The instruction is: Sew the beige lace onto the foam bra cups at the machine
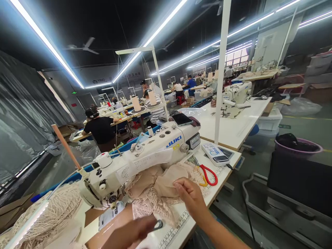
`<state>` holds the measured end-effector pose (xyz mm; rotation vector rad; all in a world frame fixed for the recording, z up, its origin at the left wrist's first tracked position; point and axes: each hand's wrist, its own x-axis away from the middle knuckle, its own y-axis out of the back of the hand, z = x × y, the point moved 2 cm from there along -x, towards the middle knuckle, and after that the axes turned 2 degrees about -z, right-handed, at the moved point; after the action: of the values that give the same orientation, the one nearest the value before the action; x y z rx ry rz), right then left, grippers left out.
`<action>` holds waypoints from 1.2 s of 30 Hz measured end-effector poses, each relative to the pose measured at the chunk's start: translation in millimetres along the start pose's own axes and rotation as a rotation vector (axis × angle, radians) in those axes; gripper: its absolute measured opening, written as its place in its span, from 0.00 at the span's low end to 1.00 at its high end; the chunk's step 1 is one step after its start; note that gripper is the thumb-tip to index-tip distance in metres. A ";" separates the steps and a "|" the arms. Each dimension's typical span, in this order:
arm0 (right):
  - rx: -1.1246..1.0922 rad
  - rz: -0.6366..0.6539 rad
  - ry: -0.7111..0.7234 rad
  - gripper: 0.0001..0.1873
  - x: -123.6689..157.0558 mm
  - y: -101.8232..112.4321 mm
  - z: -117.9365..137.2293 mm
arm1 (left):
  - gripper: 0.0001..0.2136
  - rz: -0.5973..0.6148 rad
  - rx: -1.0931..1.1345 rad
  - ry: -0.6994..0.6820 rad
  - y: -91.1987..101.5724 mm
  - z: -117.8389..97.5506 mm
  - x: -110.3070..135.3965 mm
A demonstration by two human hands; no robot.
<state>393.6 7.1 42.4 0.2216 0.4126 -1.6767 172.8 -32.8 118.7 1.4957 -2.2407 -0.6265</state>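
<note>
My right hand [190, 197] has its thumb and fingers pinched at the edge of a smooth beige fabric piece [169, 178], rounded like a cup. Beige lace [153, 207] lies bunched beneath it on the sewing machine table. Smeared by motion, my left hand [132, 231] is low in front of the machine, its fingers not clear. A small grey metal loop [158, 225] shows at its fingertips; whether the hand holds it I cannot tell. Behind the fabric stands the white JUKI sewing machine [155, 145], a paper with handwriting [145, 164] on its arm.
Red-handled scissors [214, 175] lie right of the fabric, near a white control box [215, 154]. A phone [182, 119] rests on the machine. More beige lace [54, 205] is heaped at left. A white pole [221, 76] rises behind the table. Other people sit at machines farther back.
</note>
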 end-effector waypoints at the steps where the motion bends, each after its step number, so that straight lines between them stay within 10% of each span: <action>1: 0.095 0.045 0.089 0.15 1.4 -5.2 4.5 | 0.19 0.006 0.042 -0.020 -3.5 -11.9 -16.0; 7: 0.357 0.295 0.405 0.11 0.5 -32.8 21.0 | 0.27 0.039 0.405 0.005 -20.6 -80.4 -120.4; 11: 0.436 0.445 0.494 0.12 -11.8 -27.2 33.4 | 0.18 -0.376 0.007 -0.155 9.6 -96.3 -158.5; 15: 0.343 0.630 0.615 0.09 -37.4 -6.9 57.4 | 0.14 -0.463 -0.119 -0.137 53.4 -92.5 -163.6; 19: -0.022 -0.023 0.741 0.06 -83.0 13.0 86.5 | 0.14 -0.453 -0.220 -0.076 80.4 -87.1 -150.5; 22: -0.273 -0.273 0.715 0.09 -119.1 3.4 100.2 | 0.13 -0.422 -0.297 -0.037 85.9 -82.6 -141.3; 29: -0.039 -0.234 0.581 0.11 -183.7 -46.5 87.2 | 0.10 -0.390 -0.528 0.032 84.9 -75.7 -132.8; 36: 0.080 -0.060 0.468 0.10 -199.6 -43.3 58.9 | 0.08 -0.441 -0.787 0.056 89.9 -89.0 -135.5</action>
<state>386.3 170.9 177.7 0.6725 0.7059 -1.6966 201.3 109.5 234.1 1.5138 -1.3330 -1.3719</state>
